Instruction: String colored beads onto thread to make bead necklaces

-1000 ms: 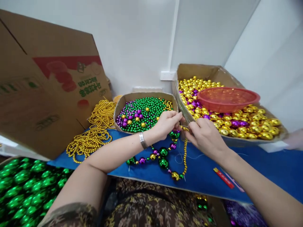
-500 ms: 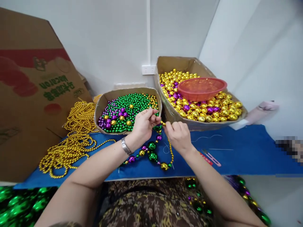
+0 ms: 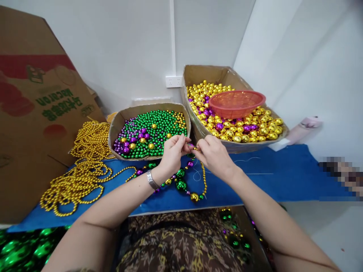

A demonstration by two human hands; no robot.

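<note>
My left hand (image 3: 174, 152), with a metal watch (image 3: 152, 180) on the wrist, is closed in a pinch on a thin thread. Close beside it, my right hand (image 3: 214, 154) has its fingers closed at the top of the bead necklace, where the thread runs between the two hands. The necklace hangs below them onto the blue cloth, with large green beads (image 3: 180, 184), purple and gold ones, and a run of small gold beads (image 3: 204, 179). Exactly what lies between the right fingertips is hidden.
A box of small green and purple beads (image 3: 111, 132) stands behind my left hand. Behind my right is a larger box (image 3: 208, 134) of gold beads with a red basket (image 3: 236, 104) on top. Gold bead chains (image 3: 75, 189) lie beside a tall carton (image 3: 25, 151). A needle (image 3: 259, 173) rests at right.
Both hands have drawn closer together at the necklace's top, right fingers now nearly meeting the left. The view has shifted slightly, and my right forearm now covers the pink snips.
</note>
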